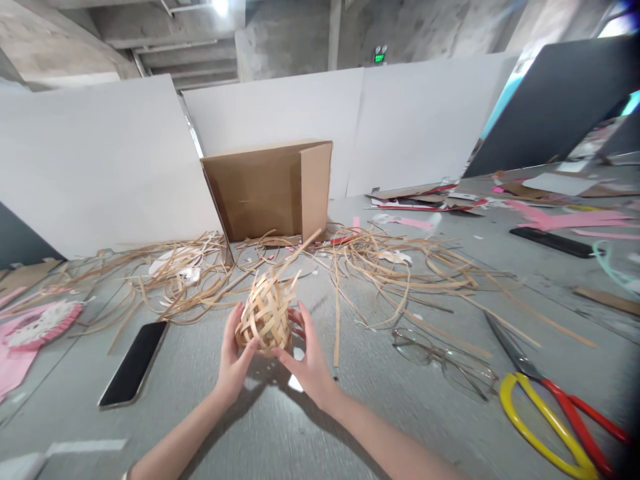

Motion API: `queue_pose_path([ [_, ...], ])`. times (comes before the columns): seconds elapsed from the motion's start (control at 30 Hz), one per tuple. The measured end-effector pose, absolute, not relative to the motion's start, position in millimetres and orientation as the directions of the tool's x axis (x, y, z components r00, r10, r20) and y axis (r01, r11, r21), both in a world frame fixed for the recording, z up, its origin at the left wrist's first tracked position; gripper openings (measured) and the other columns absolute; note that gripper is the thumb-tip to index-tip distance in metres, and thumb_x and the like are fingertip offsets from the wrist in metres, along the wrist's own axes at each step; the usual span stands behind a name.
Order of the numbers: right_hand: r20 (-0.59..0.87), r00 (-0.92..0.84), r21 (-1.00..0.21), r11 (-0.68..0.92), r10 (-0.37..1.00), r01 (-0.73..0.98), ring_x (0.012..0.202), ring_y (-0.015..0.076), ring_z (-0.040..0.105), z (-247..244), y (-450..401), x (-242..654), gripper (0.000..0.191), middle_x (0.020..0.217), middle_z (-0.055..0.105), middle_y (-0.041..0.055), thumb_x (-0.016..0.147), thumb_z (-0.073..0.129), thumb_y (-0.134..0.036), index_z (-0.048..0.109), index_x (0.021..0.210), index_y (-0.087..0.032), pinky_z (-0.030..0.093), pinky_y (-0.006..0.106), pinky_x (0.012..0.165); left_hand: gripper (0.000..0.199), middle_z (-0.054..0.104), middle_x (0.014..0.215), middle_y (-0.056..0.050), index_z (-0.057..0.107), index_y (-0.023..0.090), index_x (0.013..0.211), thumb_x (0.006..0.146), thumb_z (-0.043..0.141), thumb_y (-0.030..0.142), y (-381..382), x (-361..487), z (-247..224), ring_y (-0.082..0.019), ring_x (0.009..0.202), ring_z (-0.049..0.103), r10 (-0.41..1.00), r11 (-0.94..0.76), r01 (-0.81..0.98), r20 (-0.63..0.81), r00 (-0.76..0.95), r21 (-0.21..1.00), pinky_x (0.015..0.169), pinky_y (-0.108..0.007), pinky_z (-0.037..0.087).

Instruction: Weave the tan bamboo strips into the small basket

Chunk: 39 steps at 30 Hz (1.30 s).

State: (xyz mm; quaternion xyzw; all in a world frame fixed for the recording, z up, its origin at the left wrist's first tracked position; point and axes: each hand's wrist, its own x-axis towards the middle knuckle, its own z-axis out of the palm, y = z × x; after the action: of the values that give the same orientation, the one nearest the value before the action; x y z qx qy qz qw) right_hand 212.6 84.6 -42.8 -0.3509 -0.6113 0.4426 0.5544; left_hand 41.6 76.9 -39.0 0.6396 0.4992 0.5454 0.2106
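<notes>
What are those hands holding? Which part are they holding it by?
The left hand and the right hand are holding a woven strip ball. They grip it by its two sides, toward the bottom.

The woven strip ball (265, 313) shows a pale tan crisscross lattice with darker gaps, and the loose strips (400, 267) share that straw colour. The cardboard box (260, 193) is plain brown. The scissors (550, 420) have one yellow handle and one red, with grey blades. Pink paper strips (570, 219) stand out against the speckled grey worktop (65, 413), the phone (134, 363) is glossy black, and the craft piece (40, 327) is pink with a white centre. The partition boards (95, 160) are off-white, beside a charcoal panel (550, 113), and a small sign (380, 57) glows green
</notes>
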Motion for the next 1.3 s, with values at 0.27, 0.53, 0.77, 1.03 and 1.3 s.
queue_pose_path([
  [0.27, 0.362, -0.151, -0.932, 0.360, 0.920, -0.040, 0.137, 0.0251, 0.037, -50, 88, 213, 0.067, 0.150, 0.038, 0.0102, 0.086, 0.058, -0.032, 0.027, 0.145, -0.030, 0.035, 0.051, 0.110, 0.059, 0.038, 0.149, -0.010, 0.035, 0.031, 0.139, 0.086, 0.059, 0.037, 78, 42, -49, -0.028, 0.136, 0.040, 0.914, -0.331, 0.284, 0.380, -0.141, 0.900, 0.112, -0.048, 0.034],
  [0.53, 0.401, -0.168, -0.907, 0.416, 0.900, 0.065, 0.135, 0.0264, 0.040, -54, 87, 215, 0.065, 0.146, 0.042, 0.0111, 0.086, 0.058, -0.034, 0.029, 0.144, -0.028, 0.037, 0.051, 0.109, 0.057, 0.036, 0.150, -0.010, 0.031, 0.032, 0.141, 0.089, 0.053, 0.038, 76, 39, -51, -0.028, 0.138, 0.037, 0.930, -0.317, 0.282, 0.355, -0.094, 0.906, 0.112, -0.052, 0.032],
  [0.77, 0.419, -0.189, -0.897, 0.437, 0.888, 0.066, 0.134, 0.0252, 0.040, -57, 89, 218, 0.060, 0.145, 0.042, 0.0121, 0.089, 0.054, -0.034, 0.030, 0.143, -0.026, 0.036, 0.050, 0.109, 0.054, 0.041, 0.147, -0.010, 0.033, 0.031, 0.139, 0.090, 0.052, 0.038, 75, 43, -46, -0.028, 0.134, 0.042, 0.927, -0.320, 0.257, 0.357, -0.113, 0.912, 0.111, -0.052, 0.034],
  [1.03, 0.424, -0.173, -0.901, 0.433, 0.889, 0.016, 0.131, 0.0263, 0.043, -54, 91, 216, 0.053, 0.142, 0.046, 0.0128, 0.090, 0.050, -0.038, 0.036, 0.140, -0.024, 0.039, 0.050, 0.107, 0.054, 0.045, 0.144, -0.011, 0.037, 0.029, 0.138, 0.087, 0.056, 0.035, 77, 43, -48, -0.027, 0.131, 0.046, 0.890, -0.394, 0.292, 0.441, -0.114, 0.871, 0.110, -0.051, 0.035],
  [1.3, 0.423, -0.149, -0.906, 0.420, 0.893, -0.057, 0.127, 0.0250, 0.047, -50, 93, 215, 0.048, 0.139, 0.048, 0.0126, 0.090, 0.048, -0.039, 0.039, 0.135, -0.024, 0.043, 0.047, 0.102, 0.055, 0.049, 0.139, -0.012, 0.042, 0.027, 0.134, 0.083, 0.061, 0.036, 80, 43, -49, -0.026, 0.129, 0.048, 0.855, -0.424, 0.377, 0.501, -0.134, 0.824, 0.108, -0.047, 0.037],
])
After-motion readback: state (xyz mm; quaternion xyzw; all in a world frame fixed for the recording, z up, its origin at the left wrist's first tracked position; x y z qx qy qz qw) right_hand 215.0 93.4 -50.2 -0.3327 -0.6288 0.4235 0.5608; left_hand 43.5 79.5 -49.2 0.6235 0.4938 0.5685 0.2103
